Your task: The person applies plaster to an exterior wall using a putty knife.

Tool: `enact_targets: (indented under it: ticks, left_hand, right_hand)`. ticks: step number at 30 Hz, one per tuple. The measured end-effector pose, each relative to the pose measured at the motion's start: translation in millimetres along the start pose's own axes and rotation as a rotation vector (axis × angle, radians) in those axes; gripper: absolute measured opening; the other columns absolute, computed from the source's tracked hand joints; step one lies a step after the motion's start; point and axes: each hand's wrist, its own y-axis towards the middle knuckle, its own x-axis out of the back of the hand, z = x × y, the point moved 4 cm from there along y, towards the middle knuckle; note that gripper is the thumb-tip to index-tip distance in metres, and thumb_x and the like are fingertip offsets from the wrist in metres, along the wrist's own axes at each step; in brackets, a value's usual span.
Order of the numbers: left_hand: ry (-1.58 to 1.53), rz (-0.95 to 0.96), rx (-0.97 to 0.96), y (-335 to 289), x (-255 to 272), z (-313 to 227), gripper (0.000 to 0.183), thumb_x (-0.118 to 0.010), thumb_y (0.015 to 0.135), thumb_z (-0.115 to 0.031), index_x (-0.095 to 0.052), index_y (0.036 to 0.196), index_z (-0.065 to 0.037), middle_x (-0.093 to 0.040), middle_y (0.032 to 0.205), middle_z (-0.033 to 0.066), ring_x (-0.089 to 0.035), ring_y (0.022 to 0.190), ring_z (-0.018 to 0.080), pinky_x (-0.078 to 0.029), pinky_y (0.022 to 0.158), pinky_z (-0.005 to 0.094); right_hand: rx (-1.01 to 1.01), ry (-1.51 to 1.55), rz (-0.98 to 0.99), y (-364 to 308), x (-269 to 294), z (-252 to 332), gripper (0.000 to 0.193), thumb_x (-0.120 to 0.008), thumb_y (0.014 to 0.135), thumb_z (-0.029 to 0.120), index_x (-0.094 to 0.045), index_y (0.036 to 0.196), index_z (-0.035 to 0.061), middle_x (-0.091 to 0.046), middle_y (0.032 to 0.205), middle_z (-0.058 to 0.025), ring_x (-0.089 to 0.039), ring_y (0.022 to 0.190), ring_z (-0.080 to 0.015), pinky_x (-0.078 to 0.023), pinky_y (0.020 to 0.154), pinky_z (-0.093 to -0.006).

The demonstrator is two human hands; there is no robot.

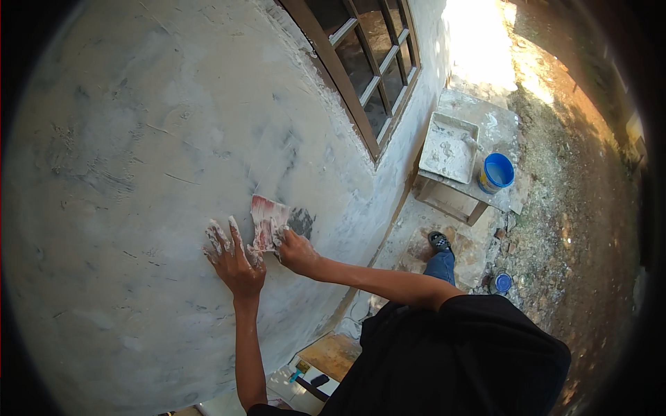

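My right hand (pixel 300 254) is closed around a wide, flat putty scraper (pixel 267 216) with a reddish blade streaked with white paste. The blade lies against the patchy grey-white wall (pixel 173 125), beside a dark grey bare-looking patch (pixel 301 221). Left of the scraper, my left hand (pixel 239 269) has its fingers spread, their tips coated in white paste. Its fingers are close to the blade's lower left edge; whether they touch it I cannot tell.
A brown-framed window (pixel 368 66) is set in the wall above right. On a low table (pixel 496 125) stand a paste-smeared tray (pixel 449 149) and a blue bucket (pixel 497 172). Below are my shoe (pixel 439 240) and a small blue-topped container (pixel 502 283). A turquoise-handled brush (pixel 299 371) lies at the bottom.
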Motion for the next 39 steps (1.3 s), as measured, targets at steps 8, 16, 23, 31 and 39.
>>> enact_targets:
  ticks: [8, 16, 23, 31, 39]
  left_hand:
    - [0.037, -0.021, -0.033, 4.7, 16.8, 4.5, 0.062, -0.048, 0.082, -0.016, -0.038, 0.141, -0.004, -0.030, 0.146, 0.0266, -0.025, 0.138, 0.0402, -0.010, 0.111, 0.0564]
    - [0.168, -0.103, -0.060, 29.3, 53.1, 24.6, 0.058, -0.049, 0.086, -0.016, -0.039, 0.141, -0.005, -0.031, 0.146, 0.0250, -0.026, 0.138, 0.0397, -0.011, 0.111, 0.0561]
    - [0.266, -0.161, -0.050, 34.7, 83.4, 50.9, 0.057, -0.048, 0.088, -0.019, -0.037, 0.142, -0.006, -0.029, 0.147, 0.0244, -0.026, 0.137, 0.0395, -0.011, 0.111, 0.0544]
    - [0.318, -0.322, 0.031, 38.3, 106.8, 60.8, 0.057, -0.046, 0.091, -0.021, -0.033, 0.143, -0.003, -0.025, 0.150, 0.0228, -0.025, 0.138, 0.0387, -0.010, 0.112, 0.0538]
    - [0.339, -0.357, -0.013, 32.7, 93.7, 69.7, 0.056, -0.046, 0.088, -0.019, -0.037, 0.140, 0.000, -0.029, 0.148, 0.0231, -0.025, 0.138, 0.0375, -0.009, 0.112, 0.0529]
  right_hand:
    - [-0.101, 0.025, -0.238, -2.4, 84.8, -30.5, 0.033, -0.062, 0.069, -0.003, -0.061, 0.102, -0.0007, -0.055, 0.097, -0.0234, -0.057, 0.081, -0.0408, -0.049, 0.065, -0.0440]
    - [-0.068, 0.059, -0.097, -2.9, -2.4, -6.4, 0.019, -0.064, 0.066, 0.000, -0.057, 0.084, -0.0044, -0.052, 0.087, -0.0228, -0.055, 0.074, -0.0404, -0.049, 0.062, -0.0457]
    - [-0.028, -0.061, -0.140, -23.6, 66.3, -14.7, 0.040, -0.066, 0.067, 0.001, -0.060, 0.107, -0.0015, -0.056, 0.099, -0.0241, -0.060, 0.079, -0.0390, -0.053, 0.066, -0.0414]
    - [-0.212, -0.028, -0.280, 43.6, 47.3, -20.9, 0.018, -0.062, 0.070, 0.000, -0.056, 0.087, -0.0035, -0.052, 0.085, -0.0224, -0.056, 0.068, -0.0397, -0.048, 0.059, -0.0442]
    - [0.066, 0.088, -0.137, -15.4, 48.6, 2.9, 0.034, -0.067, 0.063, 0.001, -0.059, 0.096, -0.0025, -0.055, 0.090, -0.0235, -0.059, 0.073, -0.0385, -0.051, 0.062, -0.0455]
